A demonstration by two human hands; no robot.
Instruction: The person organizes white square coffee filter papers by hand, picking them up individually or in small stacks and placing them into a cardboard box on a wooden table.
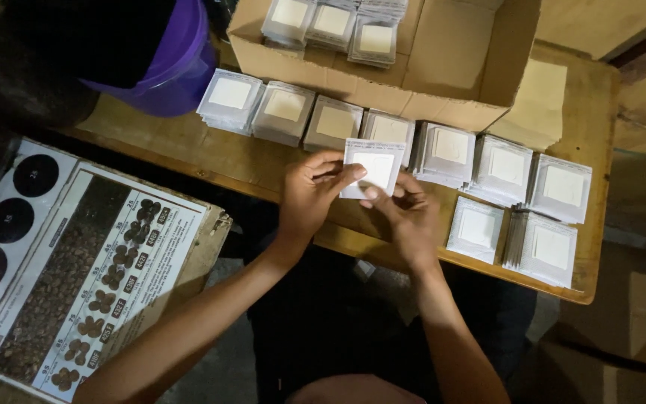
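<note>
Both my hands hold one small square white packet (373, 167) with a pale square patch in its middle, above the front part of the wooden table (211, 153). My left hand (310, 191) pinches the packet's left edge between thumb and fingers. My right hand (405, 213) grips its lower right corner from below. Just behind the packet runs a row of stacked identical packets (285, 112), leaning one against the other. More stacks (547, 247) lie to the right of my hands.
An open cardboard box (450, 52) at the back holds further packet stacks (330, 22). A purple bucket (181, 67) stands at the table's back left. A printed chart (84, 277) with dark circles and bean pictures lies at lower left.
</note>
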